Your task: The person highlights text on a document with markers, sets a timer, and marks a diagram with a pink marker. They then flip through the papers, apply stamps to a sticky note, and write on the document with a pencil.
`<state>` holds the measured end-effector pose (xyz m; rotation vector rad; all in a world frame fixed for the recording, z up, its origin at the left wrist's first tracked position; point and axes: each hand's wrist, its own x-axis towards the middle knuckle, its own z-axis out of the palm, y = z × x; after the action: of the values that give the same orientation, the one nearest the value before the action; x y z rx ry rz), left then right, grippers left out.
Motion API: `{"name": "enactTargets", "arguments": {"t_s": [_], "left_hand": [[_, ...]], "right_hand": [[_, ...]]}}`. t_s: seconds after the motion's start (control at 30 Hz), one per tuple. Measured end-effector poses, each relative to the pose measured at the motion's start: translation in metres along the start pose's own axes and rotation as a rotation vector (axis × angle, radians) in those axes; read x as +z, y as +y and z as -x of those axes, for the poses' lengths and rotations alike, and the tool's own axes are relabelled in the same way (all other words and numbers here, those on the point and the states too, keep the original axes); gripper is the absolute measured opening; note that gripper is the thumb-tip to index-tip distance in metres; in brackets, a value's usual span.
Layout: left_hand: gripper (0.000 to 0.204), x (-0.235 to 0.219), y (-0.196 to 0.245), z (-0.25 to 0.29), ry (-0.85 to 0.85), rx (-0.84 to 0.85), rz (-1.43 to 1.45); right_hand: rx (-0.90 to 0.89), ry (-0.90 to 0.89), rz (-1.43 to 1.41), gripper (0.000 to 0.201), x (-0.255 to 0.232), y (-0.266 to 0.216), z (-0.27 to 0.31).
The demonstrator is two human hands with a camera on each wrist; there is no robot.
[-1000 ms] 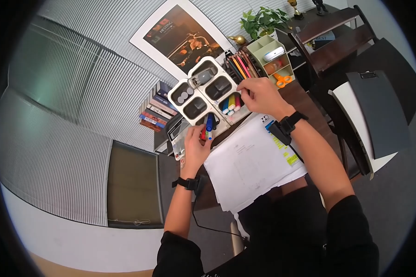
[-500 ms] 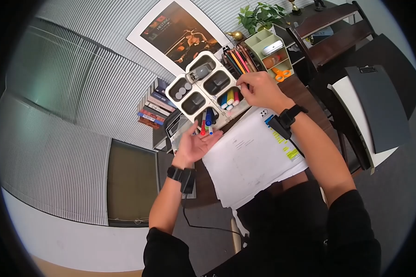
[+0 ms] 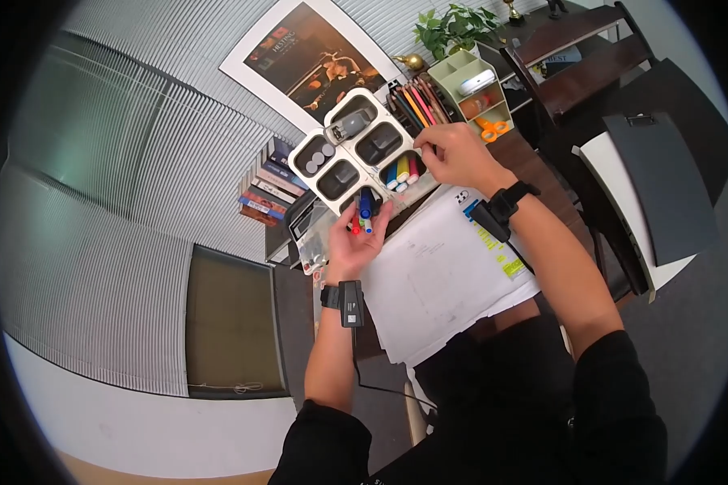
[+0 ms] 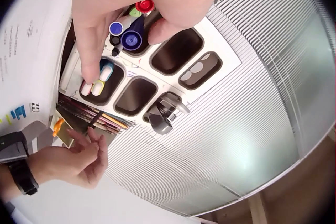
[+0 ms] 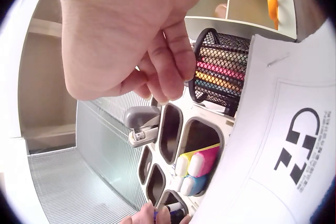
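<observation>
A white desk organizer [image 4: 223, 43] with several dark compartments tilts across the head view. My left hand [image 3: 356, 249] is at its near left compartment, thumb and fingers spread on either side of a blue marker [image 4: 131, 40] and a red-capped marker [image 4: 145, 6]. Nothing is gripped there. Beside the compartment of highlighters [image 5: 202, 163], my right hand [image 3: 459, 158] hangs with loosely bent fingers, holding nothing. A grey stapler [image 3: 350, 126] lies over the far compartment, and round grey discs [image 3: 319, 159] sit in the one left of it.
A black mesh pencil holder [image 5: 223, 71] and a pale green shelf box [image 3: 459, 69] with orange scissors [image 3: 493, 131] stand on the right. Papers [image 3: 445, 275] cover the near desk. Books [image 3: 268, 190] stand left, with a framed picture [image 3: 295, 36] behind.
My left hand drew back from the markers with its palm opening, then moved in again with its fingers around them. My right hand has stayed nearly still.
</observation>
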<state>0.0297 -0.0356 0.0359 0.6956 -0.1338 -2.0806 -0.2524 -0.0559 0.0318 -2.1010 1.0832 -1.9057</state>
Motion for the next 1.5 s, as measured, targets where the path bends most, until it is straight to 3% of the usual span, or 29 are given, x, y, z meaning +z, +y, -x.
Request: {"name": "enactTargets", "arguments": {"t_s": [0.07, 0.1, 0.2, 0.37, 0.6, 0.77, 1.0, 1.07, 1.33, 1.4, 1.5], "left_hand": [[0.054, -0.007, 0.004, -0.008, 0.041, 0.12, 0.034], [0.051, -0.011, 0.01, -0.008, 0.044, 0.003, 0.117], [0.048, -0.03, 0.021, -0.018, 0.03, -0.016, 0.173], [0.037, 0.008, 0.0, -0.002, 0.034, -0.007, 0.201], [0.046, 0.013, -0.003, -0.005, 0.0, 0.051, 0.244], [0.056, 0.028, -0.014, 0.005, -0.01, -0.066, 0.491], [0.061, 0.021, -0.006, 0.0, -0.141, -0.02, 0.508], [0.059, 0.024, -0.002, -0.001, -0.16, -0.089, 0.615], [0.046, 0.022, -0.004, -0.012, -0.134, -0.065, 0.736], [0.037, 0.026, -0.002, -0.009, -0.037, -0.097, 0.81], [0.025, 0.017, -0.002, -0.014, -0.13, -0.159, 0.724]], "right_hand": [[-0.038, -0.005, 0.002, 0.008, 0.0, 0.003, 0.001], [-0.069, -0.013, -0.002, 0.008, 0.001, 0.004, 0.001], [0.011, -0.015, -0.013, 0.009, 0.0, -0.001, 0.0], [0.007, -0.034, -0.007, 0.009, 0.0, -0.001, 0.0], [0.01, -0.03, -0.021, 0.008, -0.001, -0.002, -0.001], [-0.009, -0.018, -0.02, 0.009, 0.0, -0.001, -0.001], [0.014, -0.037, -0.027, 0.008, -0.002, -0.003, -0.001], [-0.007, -0.027, -0.012, 0.008, 0.0, -0.001, 0.0], [-0.026, -0.017, -0.003, 0.008, 0.0, -0.001, -0.001], [0.032, -0.053, -0.014, 0.008, -0.002, -0.004, -0.001], [-0.037, -0.01, 0.005, 0.008, 0.0, -0.001, -0.001]]}}
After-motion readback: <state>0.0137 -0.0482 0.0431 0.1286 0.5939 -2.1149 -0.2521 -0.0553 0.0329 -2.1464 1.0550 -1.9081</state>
